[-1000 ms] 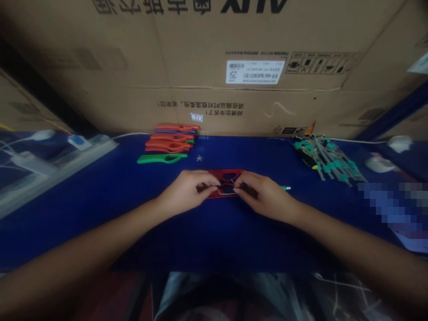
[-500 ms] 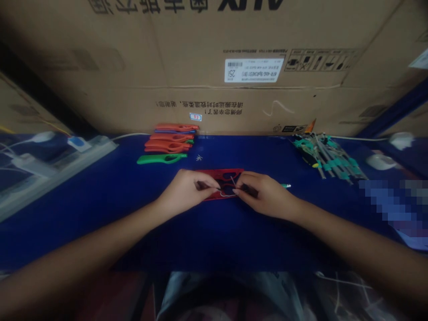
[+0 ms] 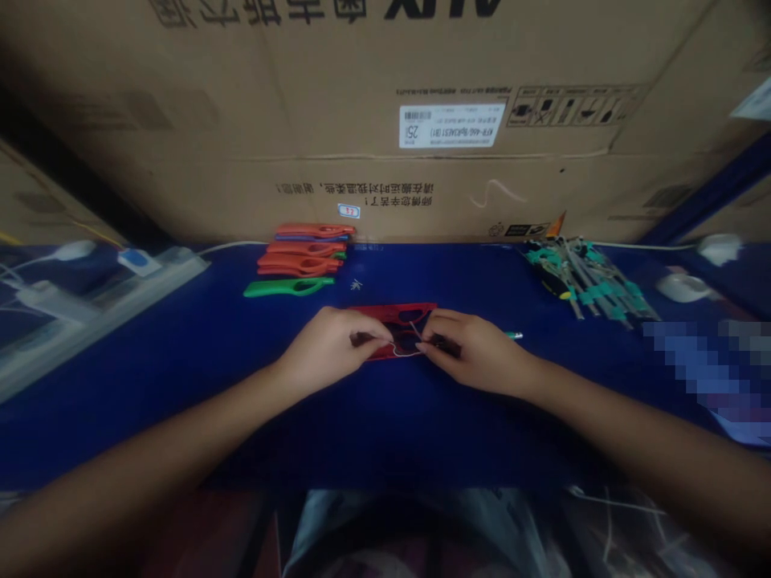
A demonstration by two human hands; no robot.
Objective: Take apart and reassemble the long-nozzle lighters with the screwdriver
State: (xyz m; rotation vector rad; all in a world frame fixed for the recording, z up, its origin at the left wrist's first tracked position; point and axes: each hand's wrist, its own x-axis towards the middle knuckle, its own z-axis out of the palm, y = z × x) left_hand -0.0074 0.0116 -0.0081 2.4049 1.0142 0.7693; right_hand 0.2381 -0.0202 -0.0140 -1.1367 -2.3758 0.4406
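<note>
Over the middle of the blue table, my left hand (image 3: 334, 341) is closed in a pinch at one end of a thin white wire (image 3: 403, 354). The wire curves across to my right hand (image 3: 479, 349), whose thumb and fingertips are also pinched on it. A short, thin grey piece (image 3: 414, 329) sticks up at the right fingertips; its kind is unclear. Beneath both hands lie red plastic handle shells (image 3: 391, 311) with oval openings, partly covered by the fingers. A small teal-and-silver tip (image 3: 514, 335) shows just beyond the right hand.
Orange, blue and green handle shells (image 3: 289, 287) lie at the back left. Metal tubes with teal parts (image 3: 602, 281) are heaped at the back right, beside a black-and-yellow tool handle (image 3: 555, 286). A power strip (image 3: 162, 277) runs along the left. Cardboard (image 3: 337, 128) stands behind.
The whole view has shifted slightly. Both hands keep nearly the same pinched pose over the red shells, with the white wire still between them.
</note>
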